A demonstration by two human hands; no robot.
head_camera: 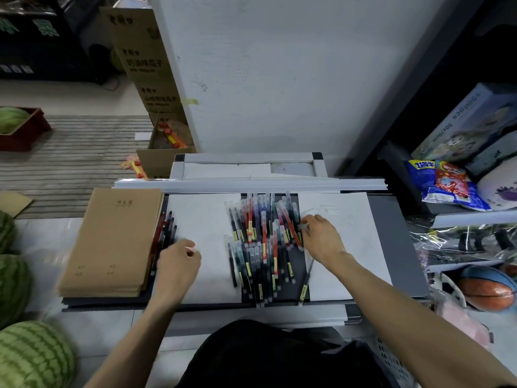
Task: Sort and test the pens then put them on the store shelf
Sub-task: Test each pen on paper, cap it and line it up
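- Dark cloth of the person's lap filled the nearest edge, and both bare forearms reached forward from it over a grey shelf board (391,247).
- The left hand (179,261) lay knuckles up on a white sheet (207,219), fingers curled loosely inward; blur hid whether it gripped anything.
- Just left of that hand, a small row of dark and red pens (165,233) lay in the gap between the sheet and a stack of brown paper notebooks (112,242), touching the stack's edge.
- To the right of the left hand, between both hands, the main pile of wrapped pens (263,242) lay heaped on the dark board, red, black and pale barrels crossing each other.
- The right hand (321,236) rested at the pile's right edge, fingers pinched on a clear-capped pen (303,227) that touched the heap.
- Below that wrist, a single pen (306,281) lay apart along the edge of a second white sheet (349,208).
- Beyond both hands a white wall panel (279,79) stood upright.
- Far left of the left hand, watermelons (30,357) sat on the floor; far right of the right hand, a basketball (488,289) rested among packaged goods.
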